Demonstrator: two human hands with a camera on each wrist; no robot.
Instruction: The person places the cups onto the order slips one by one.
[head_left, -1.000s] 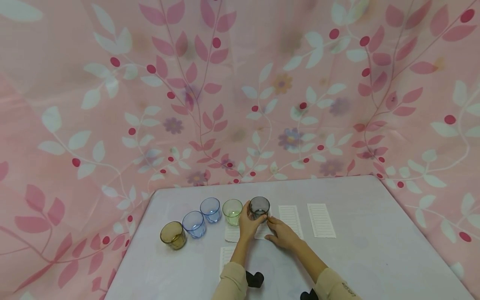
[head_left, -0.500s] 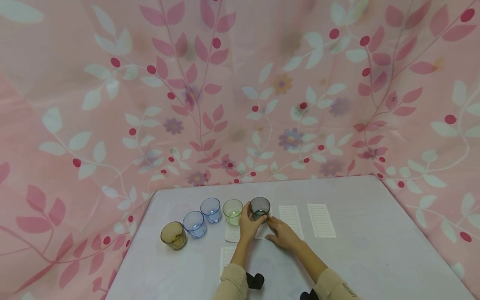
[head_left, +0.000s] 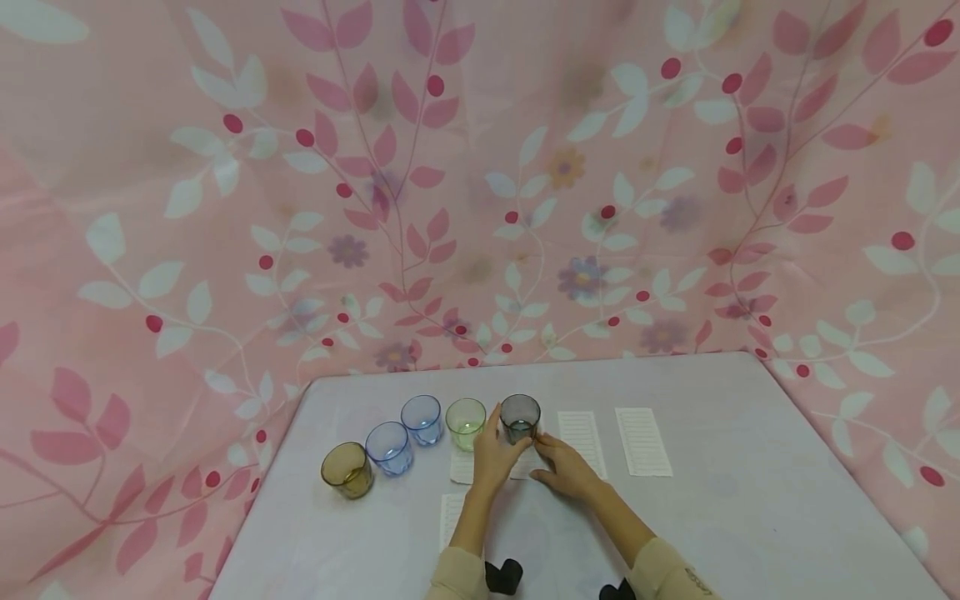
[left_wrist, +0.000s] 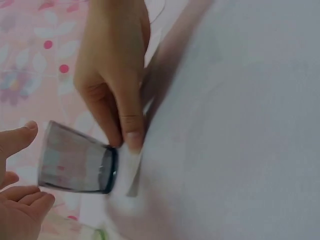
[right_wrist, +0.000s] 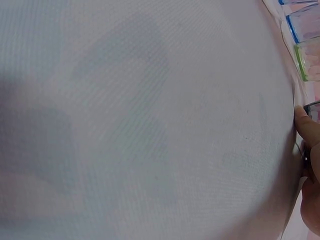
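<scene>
Grey glass [head_left: 520, 416] is upright, long axis vertical, between the two hands. Left hand [head_left: 491, 463]: finger and thumb apart, straddling the glass from its left and near side; contact at the rim unclear. Right hand [head_left: 567, 470]: fingertips at the foot of the glass, thumb spread clear on the near side, not wrapped round it. So glass is up-left of right fingers, just right of left fingers. Both about equally near. Key relation, my read: left grasp is high, right is low. Green glass [head_left: 465, 423] sits just outside left fingers.
</scene>
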